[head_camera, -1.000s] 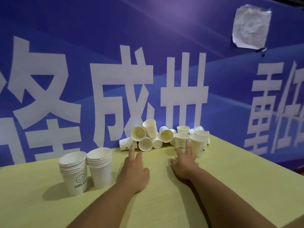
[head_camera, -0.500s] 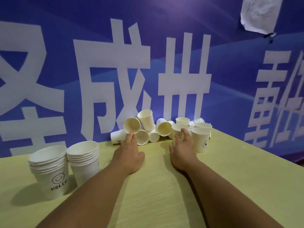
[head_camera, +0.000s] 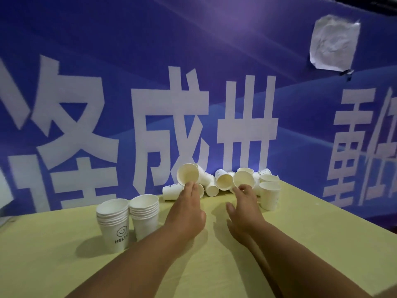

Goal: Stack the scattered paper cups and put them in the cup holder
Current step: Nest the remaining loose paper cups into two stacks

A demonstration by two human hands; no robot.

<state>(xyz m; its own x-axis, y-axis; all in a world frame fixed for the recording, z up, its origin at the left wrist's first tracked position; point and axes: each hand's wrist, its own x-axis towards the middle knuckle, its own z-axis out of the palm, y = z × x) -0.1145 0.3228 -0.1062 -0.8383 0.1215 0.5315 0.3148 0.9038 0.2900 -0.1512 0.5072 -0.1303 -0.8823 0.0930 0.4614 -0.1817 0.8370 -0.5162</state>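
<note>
A pile of scattered white paper cups lies against the wall at the table's far edge. My left hand pinches the lower rim of one paper cup, whose mouth is tipped toward me. My right hand pinches the rim of another paper cup, also tilted with its mouth facing me. Two upright stacks of nested cups stand to the left, one with a smiley "HELLO" print and one plain. No cup holder is in view.
The yellow-green table ends at a blue banner wall with large white characters. An upright cup stands right of my right hand, and one cup lies on its side left of the pile. A crumpled paper sheet hangs on the wall.
Both hands reached forward into the pile. The left fingers took hold of a cup's rim, and the right hand tipped an upright cup toward me.
</note>
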